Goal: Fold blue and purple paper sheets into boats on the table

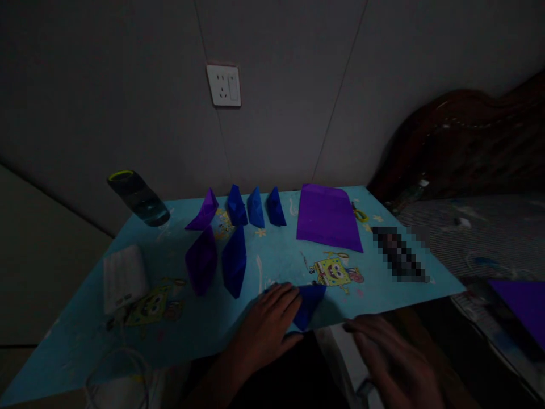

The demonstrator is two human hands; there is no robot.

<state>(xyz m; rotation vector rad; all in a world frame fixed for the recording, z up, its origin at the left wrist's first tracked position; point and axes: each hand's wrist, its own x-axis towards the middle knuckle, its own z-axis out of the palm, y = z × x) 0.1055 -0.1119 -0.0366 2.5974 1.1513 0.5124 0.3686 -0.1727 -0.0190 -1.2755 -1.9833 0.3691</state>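
Note:
Near the table's front edge, my left hand (270, 324) lies with its fingers over the left part of a folded dark blue paper (310, 304). Its thumb is spread from the other fingers. To the right, my right hand (394, 355) is blurred at the table's edge, over a pale object (347, 355) that I cannot make out; whether it holds anything is unclear. Two folded paper shapes, one purple (201, 262) and one blue (234, 262), lie left of my left hand. Behind them stand a purple paper boat (205, 212) and several blue ones (256, 208).
Purple paper sheets (327, 218) lie at the back right of the blue table (272, 250), beside yellow-handled scissors (361, 214) and a pixelated object (400, 254). A bottle (140, 197) stands back left; a white power bank (124, 278) with a cable lies left.

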